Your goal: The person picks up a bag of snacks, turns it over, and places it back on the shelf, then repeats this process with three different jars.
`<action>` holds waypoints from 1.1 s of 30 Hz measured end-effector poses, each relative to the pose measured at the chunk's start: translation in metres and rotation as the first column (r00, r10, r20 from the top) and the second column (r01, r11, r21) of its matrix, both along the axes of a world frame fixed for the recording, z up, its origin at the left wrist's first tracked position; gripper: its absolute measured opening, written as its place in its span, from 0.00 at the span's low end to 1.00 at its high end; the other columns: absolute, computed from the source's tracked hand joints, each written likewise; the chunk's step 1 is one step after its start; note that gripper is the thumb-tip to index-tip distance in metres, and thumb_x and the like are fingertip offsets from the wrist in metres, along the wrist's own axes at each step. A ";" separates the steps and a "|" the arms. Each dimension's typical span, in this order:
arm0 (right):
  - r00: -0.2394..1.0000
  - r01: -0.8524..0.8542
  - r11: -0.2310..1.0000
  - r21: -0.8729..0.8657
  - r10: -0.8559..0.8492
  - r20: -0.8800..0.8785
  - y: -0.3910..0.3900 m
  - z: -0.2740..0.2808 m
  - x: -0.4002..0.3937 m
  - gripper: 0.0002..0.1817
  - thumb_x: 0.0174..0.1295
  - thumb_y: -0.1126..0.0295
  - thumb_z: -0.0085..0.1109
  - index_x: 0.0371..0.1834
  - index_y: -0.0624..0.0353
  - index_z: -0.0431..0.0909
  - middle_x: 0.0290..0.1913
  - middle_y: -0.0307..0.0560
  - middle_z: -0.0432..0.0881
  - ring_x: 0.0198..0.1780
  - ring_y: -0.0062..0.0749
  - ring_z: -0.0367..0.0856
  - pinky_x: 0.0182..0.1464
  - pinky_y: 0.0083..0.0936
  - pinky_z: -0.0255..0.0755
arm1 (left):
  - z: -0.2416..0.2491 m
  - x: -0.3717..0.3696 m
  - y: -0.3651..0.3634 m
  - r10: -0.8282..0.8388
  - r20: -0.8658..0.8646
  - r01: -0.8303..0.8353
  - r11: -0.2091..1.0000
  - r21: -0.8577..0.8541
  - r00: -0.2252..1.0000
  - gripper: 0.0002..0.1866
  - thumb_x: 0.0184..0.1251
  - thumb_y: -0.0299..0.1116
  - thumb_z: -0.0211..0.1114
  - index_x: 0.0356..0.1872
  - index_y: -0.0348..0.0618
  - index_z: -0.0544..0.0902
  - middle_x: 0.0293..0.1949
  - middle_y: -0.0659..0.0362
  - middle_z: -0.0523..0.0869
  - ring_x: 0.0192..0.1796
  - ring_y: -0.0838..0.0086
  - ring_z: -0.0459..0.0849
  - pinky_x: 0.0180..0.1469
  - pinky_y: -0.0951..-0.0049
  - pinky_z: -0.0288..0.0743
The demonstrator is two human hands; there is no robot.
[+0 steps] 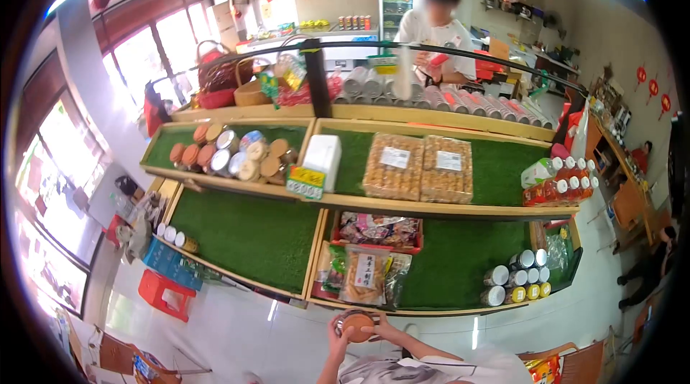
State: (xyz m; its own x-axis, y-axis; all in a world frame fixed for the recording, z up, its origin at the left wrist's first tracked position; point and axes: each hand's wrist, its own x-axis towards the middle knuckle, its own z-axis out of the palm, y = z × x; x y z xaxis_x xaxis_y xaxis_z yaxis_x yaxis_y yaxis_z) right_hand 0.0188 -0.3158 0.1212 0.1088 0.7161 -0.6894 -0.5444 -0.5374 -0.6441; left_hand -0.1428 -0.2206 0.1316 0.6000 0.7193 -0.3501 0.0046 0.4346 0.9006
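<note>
So I've got both hands clamped on one jar right now – a round, clear-sided jar with a flat orange-brown lid (359, 326). My left hand (338, 336) grips its left side and my right hand (379, 328) has the right, lid facing up at me. It's off the shelves, near the front edge of the green-turf lower shelf (248, 244) with the wooden rim.

Closest to it on that shelf, by the front edge, is a clear bag of tan snacks with a white label (363, 276). Behind the bag there's a red tray of wrapped packs (420, 241), and a bunch of short jars with white and yellow lids (517, 278) sits toward the front right corner.

Up on the green-turf upper shelf (346, 168), left section, a cluster of jars with brown, tan and white lids (249, 170) crowds toward the right end. Just past the divider stands a white box (325, 158) with a green-and-yellow price sign (305, 181) in front, then two big clear packs of golden snacks (393, 168) side by side. White-capped bottles (559, 183) fill the right end – and a person in a white top (413, 30) is behind it all.
</note>
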 end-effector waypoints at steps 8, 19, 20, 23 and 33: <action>0.949 -0.302 0.920 0.250 0.266 0.168 0.115 -0.073 -0.133 0.44 0.52 0.60 0.69 0.69 0.53 0.52 0.63 0.53 0.64 0.63 0.41 0.67 0.54 0.39 0.75 | 0.006 -0.143 0.058 0.320 -0.036 -0.321 0.946 -0.034 0.947 0.39 0.59 0.44 0.69 0.66 0.39 0.58 0.61 0.47 0.69 0.63 0.62 0.69 0.64 0.65 0.65; 0.896 -0.443 0.895 0.053 0.443 0.006 0.259 -0.008 -0.216 0.48 0.52 0.54 0.66 0.72 0.49 0.46 0.66 0.49 0.59 0.64 0.42 0.64 0.54 0.44 0.73 | -0.010 -0.222 0.166 0.553 -0.211 -0.564 0.826 0.014 0.806 0.40 0.59 0.49 0.68 0.65 0.40 0.60 0.59 0.44 0.70 0.61 0.60 0.72 0.59 0.65 0.71; 0.893 -0.450 0.891 0.060 0.451 -0.003 0.271 -0.015 -0.221 0.48 0.52 0.53 0.66 0.72 0.49 0.46 0.66 0.50 0.59 0.64 0.42 0.64 0.54 0.44 0.73 | -0.012 -0.225 0.177 0.577 -0.231 -0.592 0.806 0.008 0.783 0.40 0.58 0.48 0.69 0.65 0.38 0.60 0.58 0.44 0.71 0.60 0.61 0.72 0.60 0.66 0.70; 0.875 -0.480 0.873 0.082 0.484 -0.024 0.317 -0.038 -0.232 0.50 0.51 0.52 0.66 0.73 0.51 0.46 0.66 0.51 0.60 0.63 0.43 0.66 0.54 0.41 0.74 | -0.013 -0.233 0.218 0.581 -0.305 -0.623 0.781 -0.050 0.754 0.42 0.58 0.50 0.69 0.66 0.41 0.57 0.59 0.45 0.69 0.60 0.60 0.73 0.55 0.65 0.74; 0.935 -0.354 0.935 -0.006 0.354 -0.010 0.490 0.000 -0.247 0.49 0.52 0.52 0.67 0.73 0.49 0.46 0.68 0.50 0.57 0.67 0.42 0.61 0.55 0.43 0.71 | -0.008 -0.252 0.410 0.450 -0.310 -0.513 0.843 -0.163 0.838 0.47 0.57 0.54 0.68 0.68 0.44 0.51 0.68 0.43 0.58 0.63 0.56 0.69 0.51 0.61 0.78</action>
State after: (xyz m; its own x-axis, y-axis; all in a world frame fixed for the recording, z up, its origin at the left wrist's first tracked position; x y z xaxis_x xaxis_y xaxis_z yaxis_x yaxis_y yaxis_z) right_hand -0.2286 0.1744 0.1214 -0.1563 0.7022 -0.6946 -0.3236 -0.7008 -0.6357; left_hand -0.3952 0.1896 0.1239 0.0681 0.7725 -0.6313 -0.0498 0.6346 0.7712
